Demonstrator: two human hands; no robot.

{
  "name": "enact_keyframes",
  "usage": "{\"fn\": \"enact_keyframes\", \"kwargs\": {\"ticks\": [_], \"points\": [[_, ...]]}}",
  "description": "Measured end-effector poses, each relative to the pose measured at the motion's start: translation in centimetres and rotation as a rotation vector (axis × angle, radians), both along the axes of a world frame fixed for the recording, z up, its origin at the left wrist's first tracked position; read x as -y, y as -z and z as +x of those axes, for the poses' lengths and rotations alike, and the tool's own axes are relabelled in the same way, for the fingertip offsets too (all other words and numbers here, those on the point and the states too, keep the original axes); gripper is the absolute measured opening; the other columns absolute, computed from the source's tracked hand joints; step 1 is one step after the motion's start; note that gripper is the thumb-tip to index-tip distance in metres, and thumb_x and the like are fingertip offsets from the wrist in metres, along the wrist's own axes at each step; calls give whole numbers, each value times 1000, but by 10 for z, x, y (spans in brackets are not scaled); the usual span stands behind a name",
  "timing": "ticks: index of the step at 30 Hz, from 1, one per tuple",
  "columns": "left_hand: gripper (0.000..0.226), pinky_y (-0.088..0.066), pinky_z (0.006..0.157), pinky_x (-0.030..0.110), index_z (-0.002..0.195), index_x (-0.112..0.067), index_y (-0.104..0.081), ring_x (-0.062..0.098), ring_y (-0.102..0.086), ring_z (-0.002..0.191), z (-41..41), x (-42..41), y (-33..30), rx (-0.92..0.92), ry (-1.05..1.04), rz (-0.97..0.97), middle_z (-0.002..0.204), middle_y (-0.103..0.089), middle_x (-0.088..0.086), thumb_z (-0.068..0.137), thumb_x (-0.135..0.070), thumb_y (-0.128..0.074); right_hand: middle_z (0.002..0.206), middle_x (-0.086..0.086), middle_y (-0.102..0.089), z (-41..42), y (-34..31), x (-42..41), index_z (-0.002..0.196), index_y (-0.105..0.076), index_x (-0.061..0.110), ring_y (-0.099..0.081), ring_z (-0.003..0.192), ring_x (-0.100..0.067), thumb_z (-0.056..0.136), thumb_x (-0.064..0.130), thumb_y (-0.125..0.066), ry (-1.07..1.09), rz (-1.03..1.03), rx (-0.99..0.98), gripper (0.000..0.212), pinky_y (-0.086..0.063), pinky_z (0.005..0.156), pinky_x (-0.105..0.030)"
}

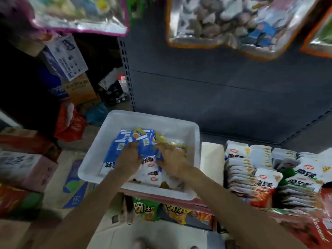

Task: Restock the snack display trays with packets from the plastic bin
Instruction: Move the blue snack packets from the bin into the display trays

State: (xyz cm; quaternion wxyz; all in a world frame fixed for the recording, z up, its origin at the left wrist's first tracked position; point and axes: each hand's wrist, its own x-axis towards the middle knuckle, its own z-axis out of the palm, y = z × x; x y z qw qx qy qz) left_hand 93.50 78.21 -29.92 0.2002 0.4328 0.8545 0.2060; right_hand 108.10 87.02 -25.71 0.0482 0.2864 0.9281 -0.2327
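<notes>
Both my hands — left hand (128,157), right hand (172,159) — fingers curled on blue packets (145,150) in plastic bin (125,116); slick stack under fingertips could spill.

The bin (179,131) at centre frame is translucent white, and its packets (115,155) are blue and white with black lettering, a few yellow ones (139,131) among them. At right, the tray packets (265,178) are white with red, green and orange trim against a dark grey shelf panel (215,87). At lower left sit a pink box (27,169) and a red bag (71,123).

A shop: stocked snack packets (269,169) and stacked cartons (27,168).
</notes>
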Motion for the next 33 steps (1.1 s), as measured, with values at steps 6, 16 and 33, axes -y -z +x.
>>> {"fn": "enact_keyframes", "kwargs": {"ticks": [6,16,33], "points": [[84,-36,107,41,146,-5,-16,29,-27,139,-55,21,30,-43,-77,-273,152,-21,15,83,-27,-66,159,5,7,-39,18,19,152,-2,22,-6,146,-16,96,35,-49,-90,-32,214,75,-15,115,-31],[32,-46,74,34,127,-17,-55,30,-62,95,-50,28,-9,-206,2,-188,106,-66,13,97,-21,-47,159,0,-10,-48,26,18,150,-18,17,-30,139,-21,93,31,-56,54,-170,182,69,-29,108,-28],[26,-51,77,24,93,-24,-55,-5,-62,68,30,-32,-67,553,-115,523,88,-70,-1,80,-12,-74,71,-11,-59,82,-36,-54,71,-68,22,-52,71,-17,86,8,-66,558,-376,-640,20,-51,71,-45]]}}
